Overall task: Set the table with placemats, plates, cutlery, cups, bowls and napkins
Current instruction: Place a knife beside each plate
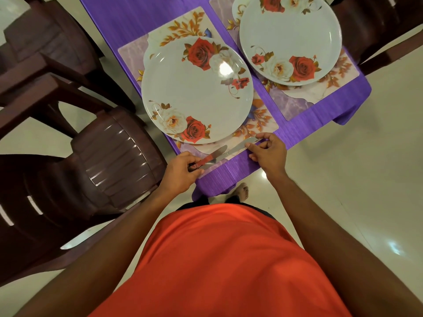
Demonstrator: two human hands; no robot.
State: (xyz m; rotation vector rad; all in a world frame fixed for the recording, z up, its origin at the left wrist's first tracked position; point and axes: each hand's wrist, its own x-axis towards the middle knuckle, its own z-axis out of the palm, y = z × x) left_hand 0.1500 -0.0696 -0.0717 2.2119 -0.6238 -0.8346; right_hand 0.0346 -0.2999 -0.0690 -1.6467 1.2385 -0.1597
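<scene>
Left knife: slanted on the near edge of the near placemat, blade tip toward the plate rim, handle inside the left hand.
Left hand: fingers and thumb curled round the knife handle at the counter's near edge.
Right knife: on the same edge, roughly in line with the first, inner ends almost meeting.
Right hand: forefinger and thumb pinch the knife's outer end, other fingers curled.
Near plate: rose-patterned, on the placemat just beyond both knives.
Far plate: same pattern, on a second placemat alongside.
Counter: covered by a purple cloth.
Chair: dark brown, at the counter's left side.
</scene>
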